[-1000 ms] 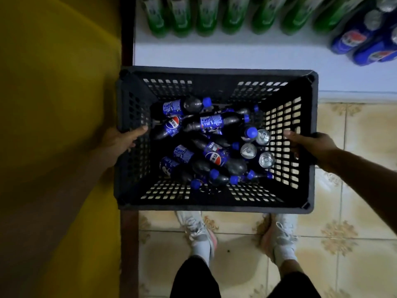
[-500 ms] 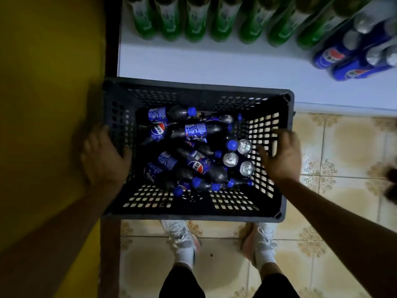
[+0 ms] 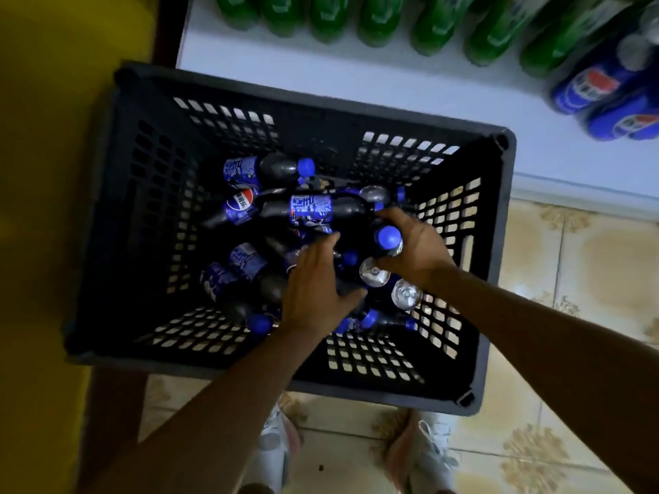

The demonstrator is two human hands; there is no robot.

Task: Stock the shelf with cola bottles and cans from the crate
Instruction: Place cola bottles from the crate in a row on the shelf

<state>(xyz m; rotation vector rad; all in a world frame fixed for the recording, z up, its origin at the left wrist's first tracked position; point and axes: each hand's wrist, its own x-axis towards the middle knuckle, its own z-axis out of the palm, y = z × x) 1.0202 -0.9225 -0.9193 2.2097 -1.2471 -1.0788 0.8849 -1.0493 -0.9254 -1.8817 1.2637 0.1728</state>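
Note:
A black slatted crate (image 3: 494, 265) stands on the floor against the white shelf (image 3: 374, 76). Inside lie several cola bottles (image 3: 310, 208) with blue caps and labels, and silver-topped cans (image 3: 406, 294) stand at the right. My right hand (image 3: 417, 251) grips an upright cola bottle (image 3: 388, 238) below its blue cap. My left hand (image 3: 313, 287) reaches down onto the pile, fingers and spread thumb curved round a dark lying bottle that it mostly hides.
Green bottles (image 3: 374, 16) line the back of the shelf and blue cola bottles (image 3: 592, 87) lie at its right. A yellow wall (image 3: 53, 208) runs along the left. My shoes (image 3: 428, 454) stand on the tiled floor (image 3: 588, 279) just behind the crate.
Both hands left the crate's side walls and went down inside. The right hand took hold of an upright bottle and the left hand came onto the pile.

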